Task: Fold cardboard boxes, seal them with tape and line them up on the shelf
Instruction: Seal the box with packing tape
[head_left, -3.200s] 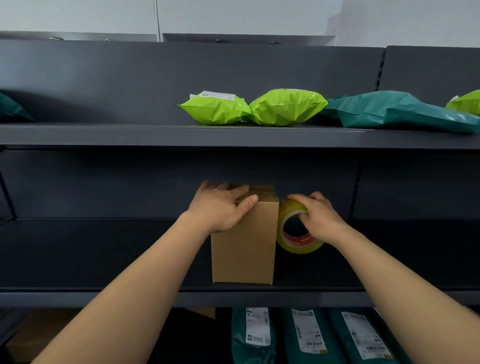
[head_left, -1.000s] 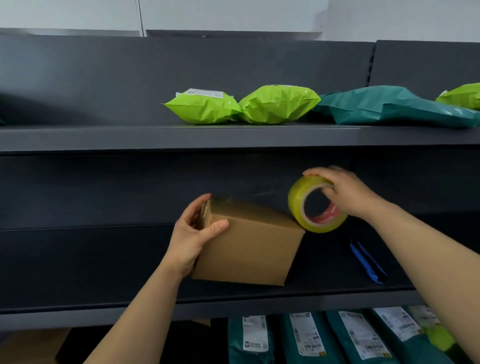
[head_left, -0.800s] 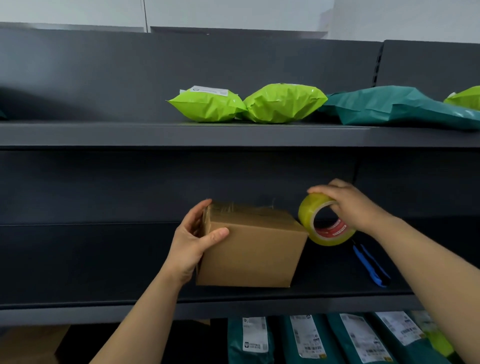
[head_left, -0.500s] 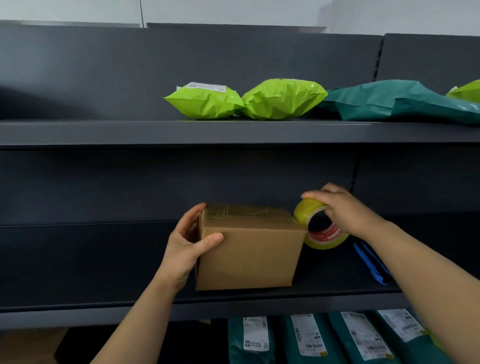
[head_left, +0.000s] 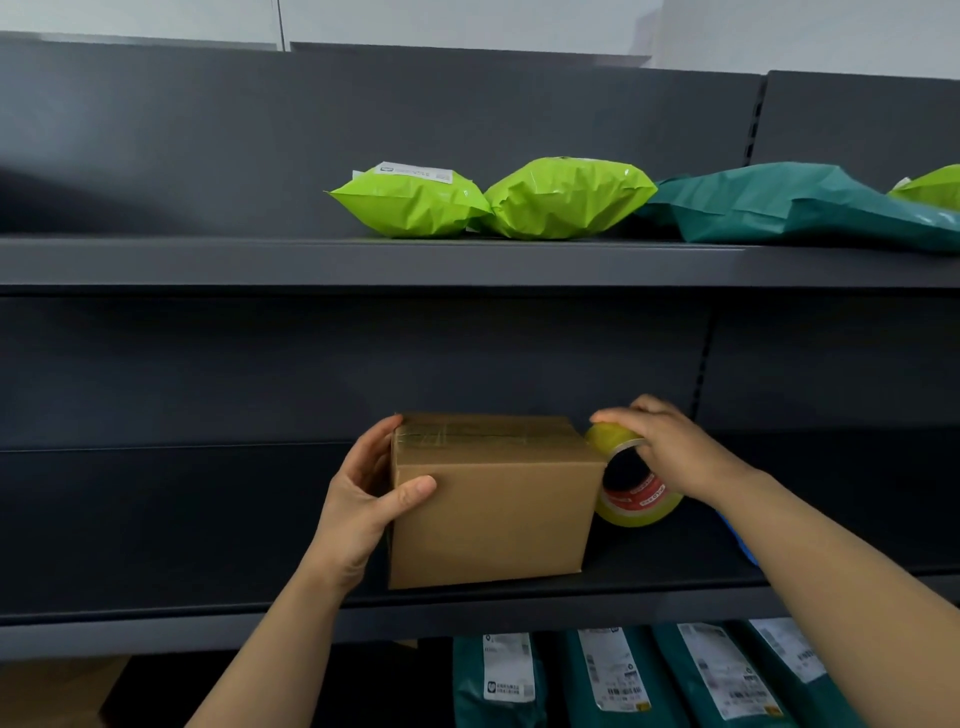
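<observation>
1. Spanning the whole view, a dark grey metal shelf unit (head_left: 208, 603) shows three levels; the task's things are on its middle board.
2. On the top level lies a long teal plastic mailer bag (head_left: 789, 205), with two puffy lime-green plastic mailer bags (head_left: 410, 202) touching each other just to its left (another green one peeks in at the right edge).
3. Under the middle board stands a row of teal parcels with white printed labels (head_left: 613, 680).
4. A brown cardboard box (head_left: 493, 509) sits flat on the middle board near its front edge, flaps closed, with clear tape across the top seam.
5. The left hand (head_left: 363, 499) grips the box's left end, thumb on the front face and fingers wrapped round the side.
6. The right hand (head_left: 670, 447) curls over the top of a yellowish roll of packing tape with a red-printed core (head_left: 636, 506).
7. That roll stands on edge just beside the box's right side, partly hidden behind it; whether it rests on the board, I cannot tell.
</observation>
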